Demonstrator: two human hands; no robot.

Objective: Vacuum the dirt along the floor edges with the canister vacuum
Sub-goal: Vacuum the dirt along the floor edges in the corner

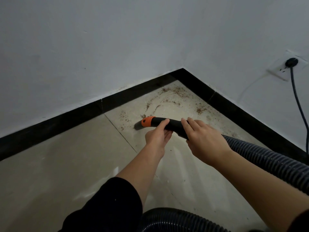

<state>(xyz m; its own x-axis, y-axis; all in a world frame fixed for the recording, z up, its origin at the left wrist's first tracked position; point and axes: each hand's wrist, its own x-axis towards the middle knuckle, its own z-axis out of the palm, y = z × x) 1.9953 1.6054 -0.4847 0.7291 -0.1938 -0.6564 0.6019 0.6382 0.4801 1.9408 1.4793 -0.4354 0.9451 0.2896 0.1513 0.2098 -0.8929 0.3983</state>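
Black curved plastic vacuum nozzle with orange collar, centre frame, mouth down on beige tile floor beside scattered brown dirt. Left hand grips from beneath and right hand wraps over the rear, likely for steering. Black skirting board bounds the corner; open floor lower left.

Right hand covers the joint between handle and hose. Fingers of my left hand are hidden under the handle. Hose exits at the right edge; lower loop is cut by the bottom edge. Nozzle tip is blurred, opening unreadable. Cord is cut off at right.
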